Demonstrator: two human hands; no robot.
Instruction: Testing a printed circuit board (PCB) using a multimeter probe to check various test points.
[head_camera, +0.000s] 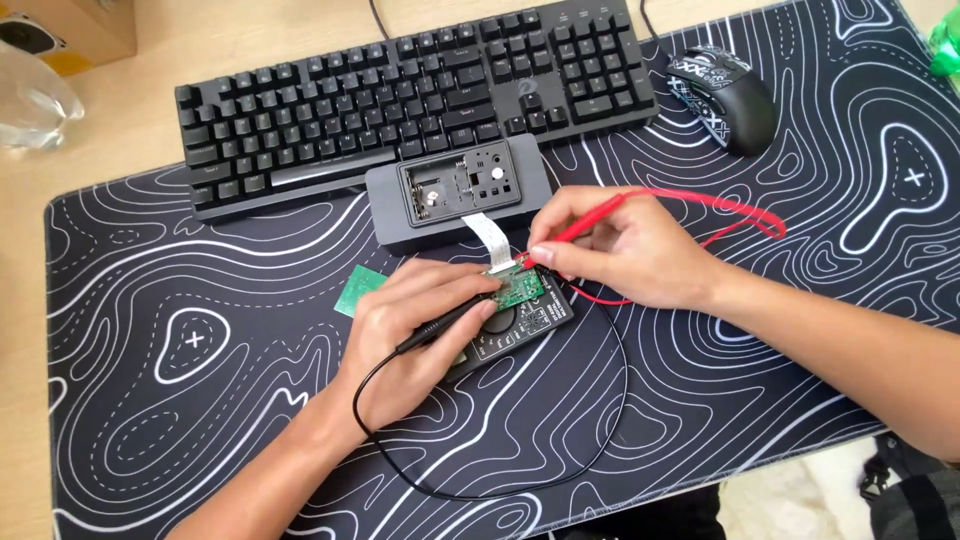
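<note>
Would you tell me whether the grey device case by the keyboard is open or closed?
Open: the grey case shows a bare inner bay, with a white ribbon cable coming out.

Two bare arms come in from the bottom of the picture. The left hand and the right hand wear no gloves, rings or watch. No sleeves cover the forearms as far as they show. The fingers are slim, and the nails are short and plain.

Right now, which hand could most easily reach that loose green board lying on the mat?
Probably the left hand: it lies beside the loose green board, holding the black probe.
</note>
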